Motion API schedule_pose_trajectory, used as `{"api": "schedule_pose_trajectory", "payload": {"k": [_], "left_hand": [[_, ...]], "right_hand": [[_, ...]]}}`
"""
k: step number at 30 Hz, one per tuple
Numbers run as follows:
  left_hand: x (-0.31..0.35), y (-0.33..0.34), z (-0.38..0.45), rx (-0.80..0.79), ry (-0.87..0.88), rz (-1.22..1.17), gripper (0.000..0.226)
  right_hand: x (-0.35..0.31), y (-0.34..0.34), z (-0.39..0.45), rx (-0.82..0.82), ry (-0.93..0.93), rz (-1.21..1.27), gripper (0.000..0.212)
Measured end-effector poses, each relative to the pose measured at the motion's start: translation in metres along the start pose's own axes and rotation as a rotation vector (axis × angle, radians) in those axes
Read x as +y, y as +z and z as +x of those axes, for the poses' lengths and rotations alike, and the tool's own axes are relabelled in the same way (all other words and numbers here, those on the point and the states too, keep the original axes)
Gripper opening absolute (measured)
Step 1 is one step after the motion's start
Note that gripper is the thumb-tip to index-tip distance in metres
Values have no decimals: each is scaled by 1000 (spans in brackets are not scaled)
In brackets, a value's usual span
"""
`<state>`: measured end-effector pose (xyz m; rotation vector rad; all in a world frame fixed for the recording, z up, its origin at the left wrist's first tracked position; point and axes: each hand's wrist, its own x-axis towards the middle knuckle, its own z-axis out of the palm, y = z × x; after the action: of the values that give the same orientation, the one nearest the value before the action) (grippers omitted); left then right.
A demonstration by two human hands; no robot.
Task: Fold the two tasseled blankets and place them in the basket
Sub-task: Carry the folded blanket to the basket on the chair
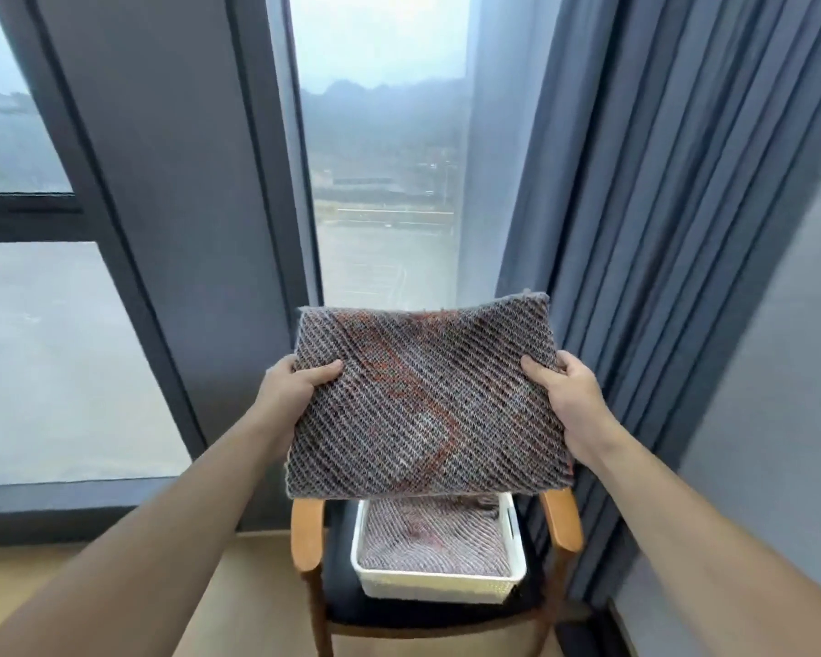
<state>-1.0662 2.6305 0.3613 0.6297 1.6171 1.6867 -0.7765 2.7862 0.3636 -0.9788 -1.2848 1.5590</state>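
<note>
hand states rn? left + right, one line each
Left hand: closed on the left edge of the folded blanket, thumb on top.
Right hand: closed on the blanket's right edge, thumb on top.

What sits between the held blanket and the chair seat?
In the head view, the white basket with the other folded blanket inside lies below the held blanket, on the chair.

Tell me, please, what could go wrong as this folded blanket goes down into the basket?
The held blanket looks wider than the white basket, so its edges may catch the rim and unfold. The basket already holds a folded blanket, so the second may sit proud. The held blanket also hides part of the basket.
</note>
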Motion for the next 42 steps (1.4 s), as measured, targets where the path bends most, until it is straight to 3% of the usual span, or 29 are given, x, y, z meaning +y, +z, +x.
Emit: {"api": "schedule_pose_trajectory", "payload": {"k": [9,22,26,30,35,38,40,42], "left_hand": [[-87,86,84,-85,-224,24,34],[-267,88,160,-262,-740,106,31],[-296,85,176,-274,-847,103,25],[-322,68,195,-213,-919,147,34],[-349,44,223,-54,-894,329,45],[-350,46,229,-5,-800,690,49],[-347,53,224,24,-597,1070,64],[-350,63,216,-73,-205,1344,73]], "right_hand": [[59,-80,80,151,187,-104,24],[173,-77,118,369,537,-414,12],[198,-78,132,393,583,-478,11],[243,-74,151,379,674,-502,22],[315,-55,178,327,790,-479,13],[347,-45,191,272,797,-644,21],[358,-34,194,207,773,-850,35],[367,-22,189,135,587,-1145,52]]}}
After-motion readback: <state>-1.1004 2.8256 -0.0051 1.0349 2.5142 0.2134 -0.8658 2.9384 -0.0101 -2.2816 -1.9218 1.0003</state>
